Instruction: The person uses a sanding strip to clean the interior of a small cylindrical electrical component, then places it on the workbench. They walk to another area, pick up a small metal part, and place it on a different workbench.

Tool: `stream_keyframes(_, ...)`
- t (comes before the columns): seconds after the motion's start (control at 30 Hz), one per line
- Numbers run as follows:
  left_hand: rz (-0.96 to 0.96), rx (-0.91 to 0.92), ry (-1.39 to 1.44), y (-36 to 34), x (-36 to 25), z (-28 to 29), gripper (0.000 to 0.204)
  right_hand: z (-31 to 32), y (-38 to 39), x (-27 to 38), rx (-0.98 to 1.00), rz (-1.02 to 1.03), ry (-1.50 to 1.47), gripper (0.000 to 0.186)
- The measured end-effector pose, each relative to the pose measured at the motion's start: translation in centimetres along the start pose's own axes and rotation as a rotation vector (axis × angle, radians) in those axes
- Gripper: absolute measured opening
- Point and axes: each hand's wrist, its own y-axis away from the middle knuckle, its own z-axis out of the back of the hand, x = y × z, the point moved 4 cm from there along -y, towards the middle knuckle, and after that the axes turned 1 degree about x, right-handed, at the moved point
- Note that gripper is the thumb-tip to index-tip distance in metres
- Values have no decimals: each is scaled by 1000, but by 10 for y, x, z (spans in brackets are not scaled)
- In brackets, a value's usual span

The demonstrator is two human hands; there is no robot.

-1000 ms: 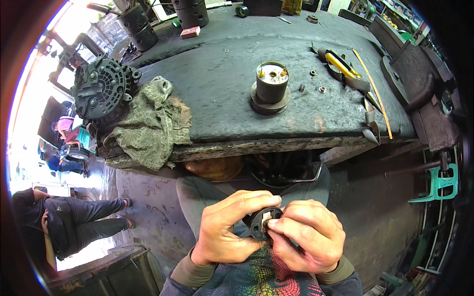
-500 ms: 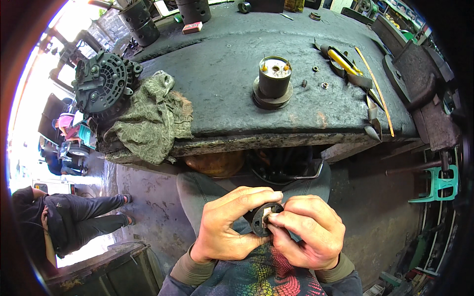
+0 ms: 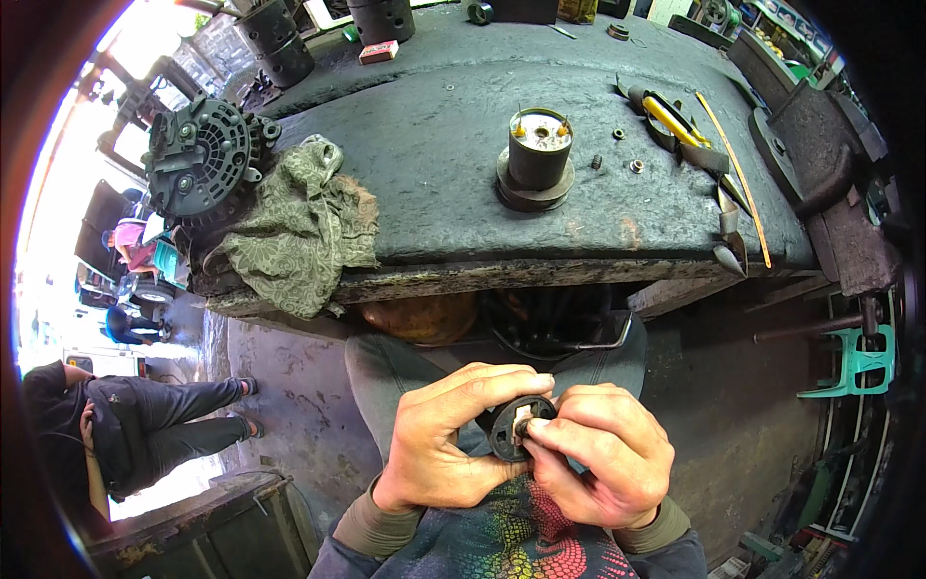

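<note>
Before the bench [image 3: 434,203], the cap [image 3: 505,431], likely light, stiff and best held by its rim [image 3: 495,446], is clasped by the left hand [image 3: 436,449], a small part [image 3: 522,427] being pinched by the right hand [image 3: 610,454].

Blk cyl. [image 3: 504,438] in L hand [image 3: 431,442]

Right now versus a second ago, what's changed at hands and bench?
In view, the bench shifted slightly up and right, probably head motion. Nothing visibly taken or let go. Left hand still holds the round black part; right hand stays at its face.
</note>
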Motion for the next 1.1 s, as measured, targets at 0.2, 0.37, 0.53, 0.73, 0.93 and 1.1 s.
stream_keyframes(0.2, 5, 0, -5, 0, 0, 0, 64, 0, 0, 0, -1, 0, -2, 32)
stream_keyframes(0.37, -3, 2, -12, 0, -1, -1, 63, 0, 0, 0, 6, -22, -1, 32)
stream_keyframes(0.53, -8, 6, -15, 1, 0, 0, 63, 0, 0, -1, 6, -37, -18, 33)
stream_keyframes(0.73, -4, 13, -37, 1, 0, 0, 64, 0, -2, -2, 40, -69, -10, 32)
stream_keyframes(0.93, -9, 14, -58, 0, -1, 0, 65, 1, -4, -4, 76, -108, -43, 31)
stream_keyframes(1.1, -16, 22, -68, 0, 0, 1, 66, 2, -5, -6, 113, -133, -61, 31)
